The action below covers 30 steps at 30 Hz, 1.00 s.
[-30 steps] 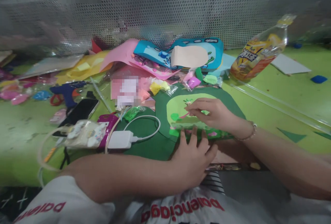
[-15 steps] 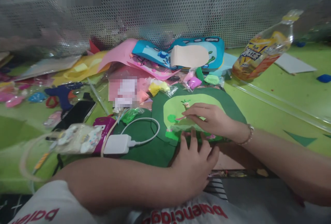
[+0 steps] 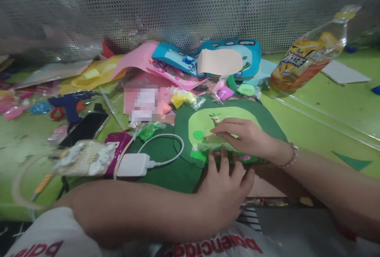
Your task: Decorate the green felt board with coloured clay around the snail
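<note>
A dark green paper sheet with a light green panel lies in front of me, decorated with small clay-like shapes. My right hand is closed in a pinch on a thin pink tool, which looks like a clay modelling tool; most of it is hidden by my fingers. The tool's tip is beside a round green piece, and a small pale figure with a green top sits just above. Fingers spread, my left hand rests on the sheet's near edge, next to pink and green bits.
A tilted soft drink bottle stands at the right. To the left are a white charger with its cable, a phone and a blue glue gun. Bagged coloured clay and paper cutouts lie behind the sheet.
The view has shifted slightly, so the bottle appears farther right. My right hand has drawn back a little from the pale figure, keeping the pink tool. My left hand stays spread on the near edge.
</note>
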Available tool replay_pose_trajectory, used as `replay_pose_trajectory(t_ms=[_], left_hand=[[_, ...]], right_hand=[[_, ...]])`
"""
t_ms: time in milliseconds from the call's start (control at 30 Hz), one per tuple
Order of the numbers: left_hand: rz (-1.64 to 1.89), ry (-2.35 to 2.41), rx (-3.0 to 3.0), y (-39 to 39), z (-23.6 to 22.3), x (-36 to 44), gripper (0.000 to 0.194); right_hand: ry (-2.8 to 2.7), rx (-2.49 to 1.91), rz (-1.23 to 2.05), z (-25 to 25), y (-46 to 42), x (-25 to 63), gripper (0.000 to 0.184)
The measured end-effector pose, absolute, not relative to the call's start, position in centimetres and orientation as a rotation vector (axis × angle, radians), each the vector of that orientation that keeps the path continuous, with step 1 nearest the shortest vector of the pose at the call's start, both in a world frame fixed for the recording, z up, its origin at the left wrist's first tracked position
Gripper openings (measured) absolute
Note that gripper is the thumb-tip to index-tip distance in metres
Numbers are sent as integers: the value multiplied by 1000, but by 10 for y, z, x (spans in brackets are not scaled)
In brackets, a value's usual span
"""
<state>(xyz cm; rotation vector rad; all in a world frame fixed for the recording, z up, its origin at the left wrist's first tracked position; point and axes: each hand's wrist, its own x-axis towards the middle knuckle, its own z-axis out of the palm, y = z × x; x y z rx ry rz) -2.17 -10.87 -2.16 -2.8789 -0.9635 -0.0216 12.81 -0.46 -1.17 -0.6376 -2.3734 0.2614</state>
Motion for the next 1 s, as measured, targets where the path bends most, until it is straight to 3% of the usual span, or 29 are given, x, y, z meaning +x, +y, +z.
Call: replay_pose_trajectory(t_ms=[1000], left_hand=[[26,-969,-2861,-109,-22,-21,75]], right_hand=[[-2377,-588,379,-7,-4,128,19]])
